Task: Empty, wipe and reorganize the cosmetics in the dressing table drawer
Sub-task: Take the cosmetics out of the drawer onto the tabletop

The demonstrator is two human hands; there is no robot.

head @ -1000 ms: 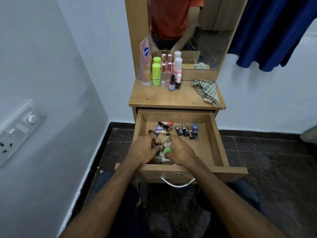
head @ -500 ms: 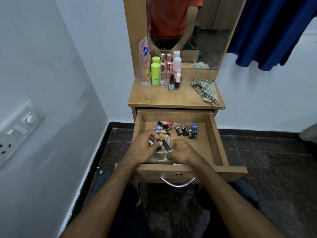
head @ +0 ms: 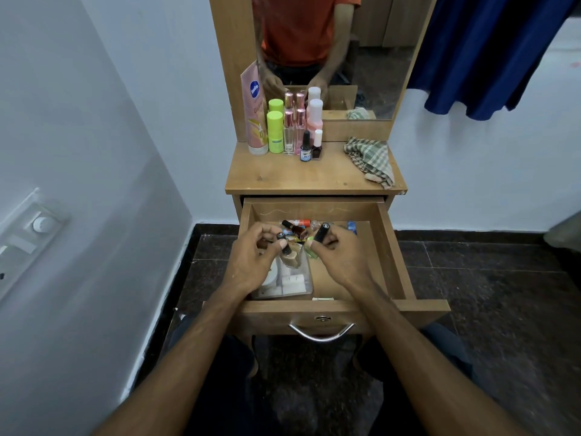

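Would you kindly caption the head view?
Both hands, left and right, lift small bottles from the open drawer.

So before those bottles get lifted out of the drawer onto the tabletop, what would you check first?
1. Left hand grips a small black-capped bottle: ok.
2. Right hand grips a black tube: ok.
3. Bare tabletop to set them on: ok.
4. Drawer open wide: ok.
5. Drawer emptied: not ok, cosmetics remain.
6. Checked cloth ready for wiping: ok.
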